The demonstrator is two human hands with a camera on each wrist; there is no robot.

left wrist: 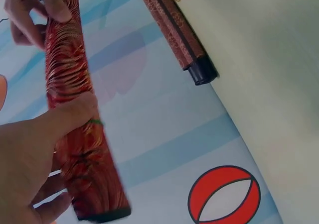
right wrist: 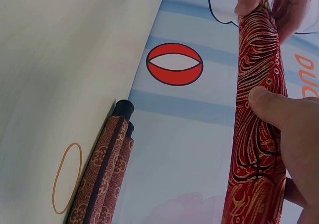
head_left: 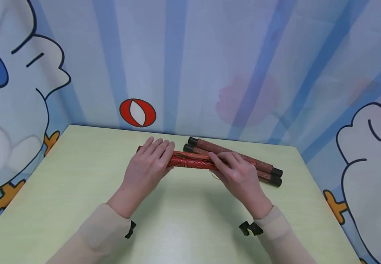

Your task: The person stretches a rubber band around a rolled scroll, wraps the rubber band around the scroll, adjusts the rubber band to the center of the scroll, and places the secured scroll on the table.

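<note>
Both my hands hold a long red roll (head_left: 190, 160) with a gold and black wavy pattern, lifted over the table. My left hand (head_left: 149, 161) grips it near its left end, the thumb (left wrist: 75, 112) along the near face and the fingers curled behind. The right hand (head_left: 238, 174) pinches it further right, thumb (right wrist: 271, 104) on the patterned face. In the left wrist view the roll's end shows a dark edge. Two brown patterned scrolls (head_left: 243, 152) with black end caps lie on the table, partly hidden by the right hand.
A thin yellowish rubber band (right wrist: 55, 194) lies on the pale table (head_left: 88, 165) near the scrolls. Behind the table stands a blue striped cartoon backdrop (head_left: 190, 73), which also comes round at both sides.
</note>
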